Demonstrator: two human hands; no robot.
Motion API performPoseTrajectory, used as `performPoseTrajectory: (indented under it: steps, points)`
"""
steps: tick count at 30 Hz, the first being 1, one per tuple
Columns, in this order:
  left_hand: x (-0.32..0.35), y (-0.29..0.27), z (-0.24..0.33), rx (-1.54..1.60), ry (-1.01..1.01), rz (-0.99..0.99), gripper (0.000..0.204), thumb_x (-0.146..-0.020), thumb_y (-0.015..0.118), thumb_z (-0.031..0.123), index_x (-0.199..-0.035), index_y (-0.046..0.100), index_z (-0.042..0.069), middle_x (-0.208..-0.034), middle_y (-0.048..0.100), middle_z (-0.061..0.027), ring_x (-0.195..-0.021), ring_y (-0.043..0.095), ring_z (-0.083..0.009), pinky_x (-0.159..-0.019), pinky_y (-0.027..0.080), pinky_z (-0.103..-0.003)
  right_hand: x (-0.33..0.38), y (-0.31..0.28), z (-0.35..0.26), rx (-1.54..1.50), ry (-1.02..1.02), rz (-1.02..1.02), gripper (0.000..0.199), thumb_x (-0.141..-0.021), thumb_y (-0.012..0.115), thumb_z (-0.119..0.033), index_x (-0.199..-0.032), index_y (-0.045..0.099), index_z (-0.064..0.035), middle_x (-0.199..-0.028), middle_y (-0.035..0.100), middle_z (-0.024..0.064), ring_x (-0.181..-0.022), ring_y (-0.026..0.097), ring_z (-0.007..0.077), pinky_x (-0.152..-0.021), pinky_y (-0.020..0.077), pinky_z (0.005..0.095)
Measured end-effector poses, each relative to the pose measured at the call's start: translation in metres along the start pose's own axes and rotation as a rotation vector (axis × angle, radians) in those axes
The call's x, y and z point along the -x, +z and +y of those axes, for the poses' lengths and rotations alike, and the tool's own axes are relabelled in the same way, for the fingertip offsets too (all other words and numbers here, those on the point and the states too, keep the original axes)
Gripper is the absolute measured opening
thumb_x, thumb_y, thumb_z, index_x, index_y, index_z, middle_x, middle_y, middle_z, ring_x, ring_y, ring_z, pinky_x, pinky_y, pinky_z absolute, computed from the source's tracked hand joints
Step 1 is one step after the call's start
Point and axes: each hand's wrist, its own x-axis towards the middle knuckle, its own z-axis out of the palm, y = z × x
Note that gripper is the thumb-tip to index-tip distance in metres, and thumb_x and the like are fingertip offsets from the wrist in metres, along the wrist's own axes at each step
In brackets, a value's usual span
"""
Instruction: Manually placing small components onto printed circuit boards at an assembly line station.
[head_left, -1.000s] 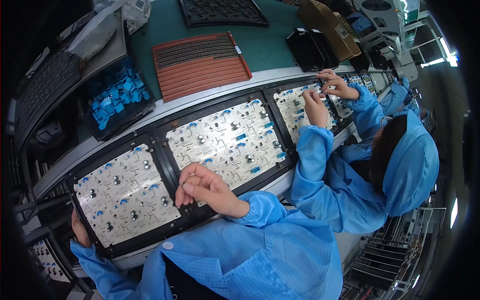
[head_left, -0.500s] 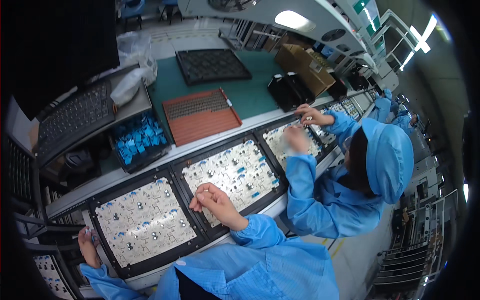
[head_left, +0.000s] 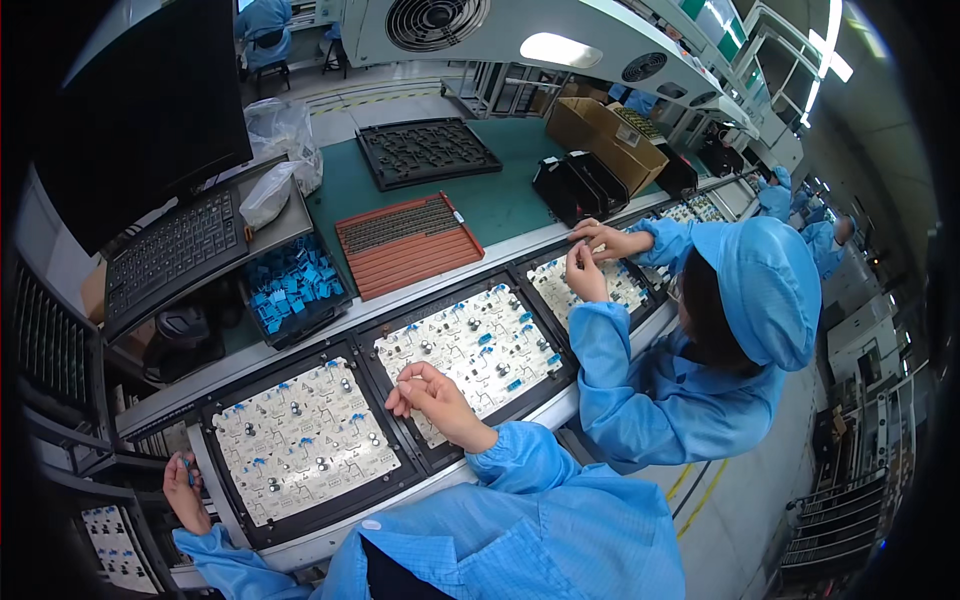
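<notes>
My right hand (head_left: 440, 405) is closed in a pinch above the frame between two white circuit boards. What its fingertips hold, if anything, is too small to make out. Low at the left, my left hand (head_left: 186, 494) curls its fingers around small blue parts (head_left: 190, 466), beside the end of the line. The nearer-left circuit board (head_left: 305, 440), dotted with blue and round silver-topped components, sits in a black frame. Another circuit board (head_left: 470, 345), carrying larger blue blocks too, lies under and beyond my right hand.
A black bin of blue connectors (head_left: 292, 290) stands behind the boards, next to a red-brown slotted tray (head_left: 408, 245). Farther back are a black tray (head_left: 428, 150), black bins (head_left: 580, 185) and a cardboard box (head_left: 605, 140). To my right, a co-worker (head_left: 700, 310) handles another circuit board (head_left: 545, 285).
The whole view has shifted slightly. My hands keep nearly the same places over the boards, with the right still pinched. The co-worker's two hands have come closer together.
</notes>
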Motion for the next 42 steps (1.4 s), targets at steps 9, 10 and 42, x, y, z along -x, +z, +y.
performPoseTrajectory:
  steps: [9,10,42]
  points:
    - [-0.011,-0.024,-0.012,0.016,0.078,0.062,0.036,-0.094,0.058,0.025,-0.124,0.052,0.005,-0.108,0.065,-0.0030,-0.070,0.050,-0.0033,-0.061,0.041,-0.015,-0.003,0.003,0.002,0.029,-0.035,0.055,0.015,-0.098,0.047,-0.013,-0.111,0.046,-0.0040,-0.099,0.065,0.0141,-0.080,0.059,0.0119,-0.074,0.0475,0.0246]
    - [-0.012,-0.024,-0.012,0.020,0.108,0.052,0.037,-0.094,0.058,0.026,-0.125,0.052,0.005,-0.108,0.065,-0.0023,-0.071,0.049,-0.0032,-0.063,0.040,-0.016,-0.004,0.003,0.003,0.046,-0.039,0.057,0.015,-0.098,0.047,-0.013,-0.111,0.046,-0.0042,-0.100,0.065,0.0144,-0.080,0.059,0.0117,-0.074,0.0476,0.0243]
    - [-0.031,-0.024,-0.020,-0.134,0.084,-0.021,0.029,-0.093,0.060,0.027,-0.115,0.058,0.007,-0.093,0.065,0.0006,-0.067,0.046,-0.0015,-0.052,0.034,-0.015,-0.003,-0.002,0.000,0.040,-0.093,0.087,0.015,-0.098,0.048,-0.018,-0.108,0.046,-0.0063,-0.094,0.067,0.0092,-0.077,0.061,0.0096,-0.067,0.0470,0.0219]
